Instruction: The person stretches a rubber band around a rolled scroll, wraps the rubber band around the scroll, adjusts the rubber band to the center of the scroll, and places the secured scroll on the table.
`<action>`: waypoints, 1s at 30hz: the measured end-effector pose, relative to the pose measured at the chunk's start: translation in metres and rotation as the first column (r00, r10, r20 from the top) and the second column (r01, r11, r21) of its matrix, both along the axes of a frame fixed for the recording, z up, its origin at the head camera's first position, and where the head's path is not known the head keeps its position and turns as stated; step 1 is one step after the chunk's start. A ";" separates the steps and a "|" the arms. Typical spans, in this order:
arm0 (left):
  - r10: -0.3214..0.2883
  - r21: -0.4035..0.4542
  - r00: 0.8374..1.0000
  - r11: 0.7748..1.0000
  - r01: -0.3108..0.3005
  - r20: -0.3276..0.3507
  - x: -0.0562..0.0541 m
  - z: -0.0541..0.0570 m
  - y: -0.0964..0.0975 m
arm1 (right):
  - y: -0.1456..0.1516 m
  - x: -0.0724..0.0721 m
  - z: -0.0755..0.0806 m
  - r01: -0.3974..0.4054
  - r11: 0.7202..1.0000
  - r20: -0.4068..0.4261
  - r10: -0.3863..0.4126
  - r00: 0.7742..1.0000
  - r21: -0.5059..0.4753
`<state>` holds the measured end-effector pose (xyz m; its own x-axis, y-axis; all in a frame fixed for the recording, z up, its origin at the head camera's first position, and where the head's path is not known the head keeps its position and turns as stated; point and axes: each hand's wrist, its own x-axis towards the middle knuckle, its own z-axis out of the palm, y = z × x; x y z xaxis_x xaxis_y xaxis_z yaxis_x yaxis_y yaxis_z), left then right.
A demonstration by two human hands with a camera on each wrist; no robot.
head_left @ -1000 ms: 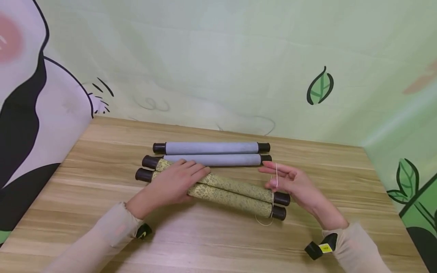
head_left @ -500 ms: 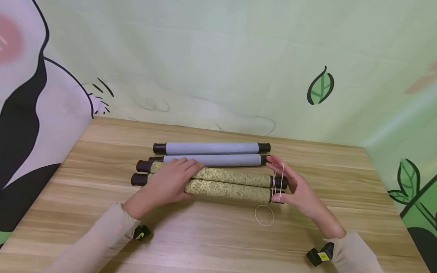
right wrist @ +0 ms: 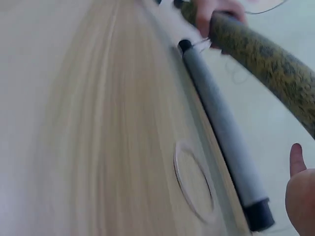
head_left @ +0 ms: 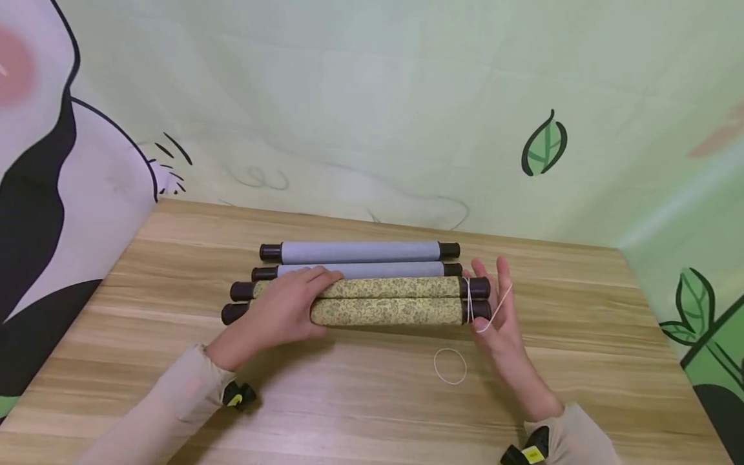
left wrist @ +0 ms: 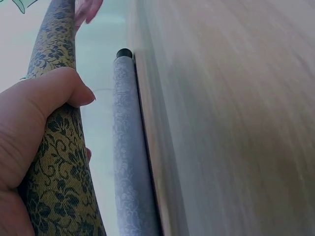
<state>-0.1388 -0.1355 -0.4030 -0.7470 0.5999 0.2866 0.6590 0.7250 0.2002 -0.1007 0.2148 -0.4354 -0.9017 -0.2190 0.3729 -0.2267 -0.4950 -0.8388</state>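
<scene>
My left hand (head_left: 285, 307) grips two rolled-up scrolls side by side, an upper one (head_left: 401, 287) and a lower one (head_left: 389, 312). Both have gold floral cloth and black end knobs. They are held above the table, as the gold scroll (left wrist: 61, 167) in the left wrist view shows. At their right end is my right hand (head_left: 502, 336), fingers straight and spread. A thin white rubber band (head_left: 501, 303) stretches between its thumb and a finger, and strands of it cross both scrolls beside the knobs. In the right wrist view only part of the right hand (right wrist: 302, 196) shows.
Two pale blue scrolls, a rear one (head_left: 360, 251) and a front one (head_left: 383, 270), lie behind on the wooden table (head_left: 349, 400). Another rubber band (head_left: 434, 365) lies loose in front. A printed cloth backdrop (head_left: 372, 129) rises along the table's back edge.
The gold scrolls have swung level, their right end moving up and away. My right hand has drawn right and opened, pulling the band across from thumb to finger. The loose band stays put.
</scene>
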 end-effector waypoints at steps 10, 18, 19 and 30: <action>-0.002 0.105 0.996 0.994 -0.008 0.092 0.001 0.004 0.000 | -0.024 0.006 0.005 -0.083 0.938 0.129 0.133 0.983 -0.336; -0.015 0.180 0.991 0.984 -0.010 0.137 0.003 0.004 0.002 | -0.039 0.009 0.014 -0.145 0.934 0.116 0.192 0.974 -0.327; -0.018 0.183 0.990 0.983 -0.008 0.137 0.003 0.004 0.002 | -0.040 0.009 0.016 -0.156 0.931 0.126 0.208 0.970 -0.330; -0.060 0.154 0.988 0.987 0.038 0.144 0.000 0.009 -0.007 | -0.007 -0.002 0.025 -0.571 0.772 0.022 0.600 0.800 -0.279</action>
